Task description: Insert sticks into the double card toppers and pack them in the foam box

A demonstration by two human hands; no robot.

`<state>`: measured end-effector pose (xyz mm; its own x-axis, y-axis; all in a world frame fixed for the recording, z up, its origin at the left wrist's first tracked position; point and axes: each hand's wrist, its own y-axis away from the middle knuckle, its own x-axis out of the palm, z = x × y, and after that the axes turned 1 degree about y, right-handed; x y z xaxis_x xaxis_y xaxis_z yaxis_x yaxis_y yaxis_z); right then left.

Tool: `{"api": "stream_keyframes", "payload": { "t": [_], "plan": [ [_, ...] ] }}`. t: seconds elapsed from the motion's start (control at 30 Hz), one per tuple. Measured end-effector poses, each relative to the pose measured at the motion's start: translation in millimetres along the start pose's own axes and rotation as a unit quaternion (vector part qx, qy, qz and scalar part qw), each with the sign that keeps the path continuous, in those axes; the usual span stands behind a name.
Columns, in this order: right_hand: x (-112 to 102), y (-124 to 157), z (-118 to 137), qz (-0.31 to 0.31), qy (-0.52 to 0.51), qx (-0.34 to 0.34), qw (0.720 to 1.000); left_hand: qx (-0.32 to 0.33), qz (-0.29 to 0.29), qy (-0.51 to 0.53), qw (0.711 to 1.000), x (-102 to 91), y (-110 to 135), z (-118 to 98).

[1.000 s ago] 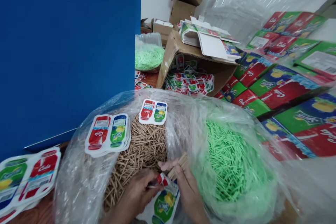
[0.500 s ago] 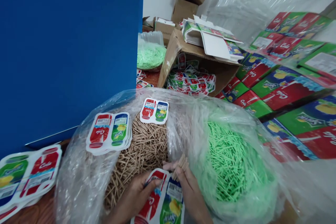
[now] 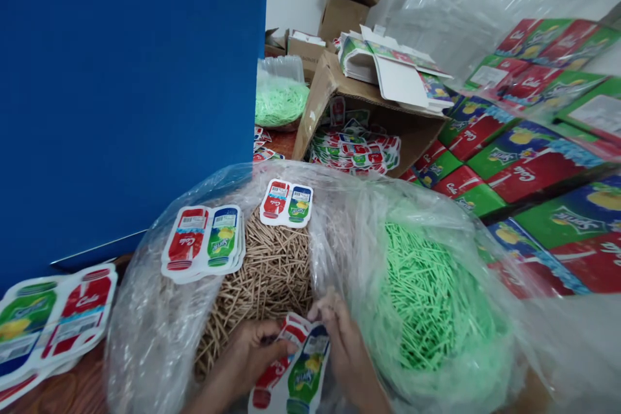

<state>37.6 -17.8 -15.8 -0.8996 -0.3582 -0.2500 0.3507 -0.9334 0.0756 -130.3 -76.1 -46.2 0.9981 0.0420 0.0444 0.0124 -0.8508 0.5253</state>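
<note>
My left hand [image 3: 247,352] and my right hand [image 3: 347,349] are low in the view, both pinching the top edge of a bottle-shaped printed packet [image 3: 291,372], red on one half and green on the other. The right fingers are closed at the packet's mouth; whether the brown sticks are still in them is hidden. Just behind the hands lies a clear bag of brown sticks [image 3: 264,272]. To its right a clear bag of green sticks [image 3: 427,297] bulges. A stack of the same packets [image 3: 204,242] and a single one [image 3: 286,202] rest on the brown sticks' bag.
A tall blue panel [image 3: 126,90] fills the left. More packets [image 3: 48,320] lie at the lower left. An open cardboard box [image 3: 369,129] with packets sits behind, beside a smaller bag of green sticks [image 3: 280,100]. Printed cartons [image 3: 533,162] under plastic crowd the right.
The packet was turned and lifted between my hands. The bundle of brown sticks seen in my right fingers has dropped out of sight at the packet's mouth.
</note>
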Motion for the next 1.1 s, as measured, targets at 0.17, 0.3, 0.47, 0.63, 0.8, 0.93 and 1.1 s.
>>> {"api": "stream_keyframes", "payload": {
  "t": [0.17,0.3,0.47,0.63,0.8,0.93,1.1],
  "plan": [
    [0,-1,6,-0.049,-0.181,0.080,0.979,0.096,-0.026,-0.120,0.988,-3.1,-2,0],
    [2,0,8,-0.008,-0.205,0.124,0.971,0.174,-0.035,-0.262,0.949,-1.1,-2,-6],
    [7,-3,8,0.031,-0.179,0.130,0.975,0.282,-0.051,-0.339,0.896,2.6,-7,2],
    [17,-13,8,0.032,-0.260,0.192,0.946,0.365,-0.027,-0.329,0.870,0.2,-9,6],
    [18,-18,8,0.026,-0.309,0.200,0.930,0.324,-0.014,-0.310,0.893,-2.2,-6,2],
    [14,-10,10,0.024,-0.238,0.156,0.958,0.233,-0.010,-0.245,0.941,0.2,-3,1],
    [10,-1,10,0.018,-0.050,0.039,0.998,0.170,-0.004,-0.201,0.965,2.8,-4,-1]
  ]
}}
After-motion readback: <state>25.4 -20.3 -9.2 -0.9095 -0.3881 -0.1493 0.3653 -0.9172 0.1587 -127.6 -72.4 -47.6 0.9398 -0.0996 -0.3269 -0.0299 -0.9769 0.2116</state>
